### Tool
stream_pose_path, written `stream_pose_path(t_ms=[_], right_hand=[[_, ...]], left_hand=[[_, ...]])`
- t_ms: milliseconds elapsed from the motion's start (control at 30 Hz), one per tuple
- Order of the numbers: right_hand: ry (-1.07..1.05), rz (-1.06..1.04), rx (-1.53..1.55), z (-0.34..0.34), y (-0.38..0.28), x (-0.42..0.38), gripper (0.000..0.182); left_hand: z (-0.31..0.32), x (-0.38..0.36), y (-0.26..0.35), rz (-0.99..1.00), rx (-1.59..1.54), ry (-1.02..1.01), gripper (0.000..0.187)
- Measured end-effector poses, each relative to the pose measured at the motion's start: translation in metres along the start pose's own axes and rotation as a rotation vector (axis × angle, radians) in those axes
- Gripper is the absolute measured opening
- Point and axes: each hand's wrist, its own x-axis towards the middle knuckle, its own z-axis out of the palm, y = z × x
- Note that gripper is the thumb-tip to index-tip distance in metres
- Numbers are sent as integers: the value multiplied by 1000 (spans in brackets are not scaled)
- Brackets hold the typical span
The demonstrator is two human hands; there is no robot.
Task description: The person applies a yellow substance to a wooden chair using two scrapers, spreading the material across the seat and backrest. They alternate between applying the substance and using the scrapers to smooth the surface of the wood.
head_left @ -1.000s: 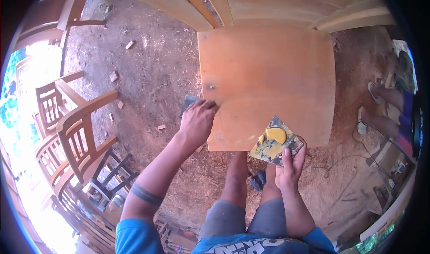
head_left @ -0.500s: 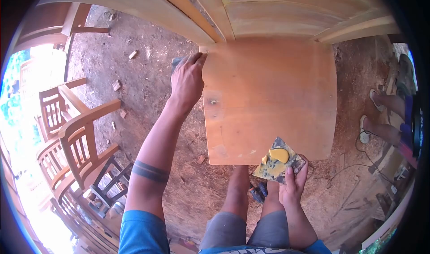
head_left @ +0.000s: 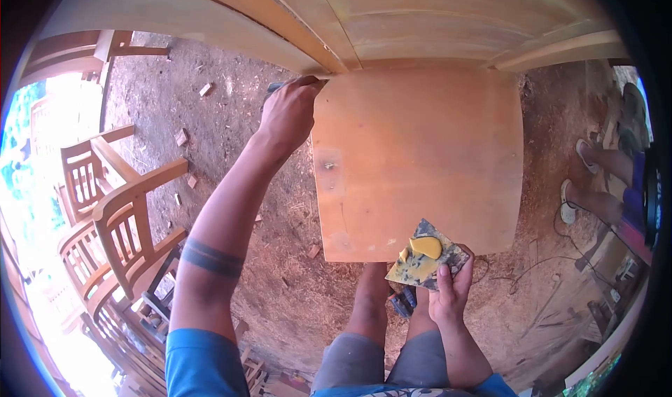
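Observation:
My left hand (head_left: 288, 113) is closed around a small blue-grey tool (head_left: 274, 87), mostly hidden by the fingers, so its kind does not show. The fingertips are at the far left corner of a flat wooden panel (head_left: 420, 152), where it meets a larger panelled wooden piece (head_left: 434, 19). My right hand (head_left: 451, 292) grips a stained, angular palette board (head_left: 423, 274) over the panel's near edge. Thick yellow putty (head_left: 425, 246) sits on this board, with smears around it. Pale filled patches and a dark knot (head_left: 328, 165) mark the panel's left side.
Wooden chairs (head_left: 126, 215) stand stacked on the left. Wood scraps (head_left: 206, 89) and shavings lie on the dirt floor (head_left: 231, 124). At the right are another person's legs (head_left: 602, 204), with a cable (head_left: 539, 262) on the ground nearby.
My left hand has risen slightly toward the joint at the panel's corner, the wrist turning and hiding more of the tool. The palette in my right hand has shifted slightly left and down.

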Motion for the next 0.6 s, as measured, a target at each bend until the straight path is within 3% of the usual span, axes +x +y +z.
stream_pose_path(t_ms=[67,167,267,300,400,433,533,600], right_hand=[[32,-25,-27,3,2,1,39],[44,83,60,9,-9,0,39],[-53,75,57,3,-10,3,42],[-48,75,48,0,-8,2,41],[-29,74,11,2,-11,2,41],[-20,56,5,2,-9,1,40],[-13,84,57,-3,-2,-3,40],[-22,100,66,-3,-6,-1,39]], left_hand=[[11,1,0,-15,-29,50,62],[-6,-12,5,-76,-57,-289,60],[-19,-11,2,-19,-77,-161,58],[-15,-7,-3,32,-38,-76,47],[9,-2,-8,9,40,32,46],[12,-9,-2,-1,5,39,55],[-4,-31,24,-61,-78,-380,57],[1,-41,50,-13,-93,-254,61]])
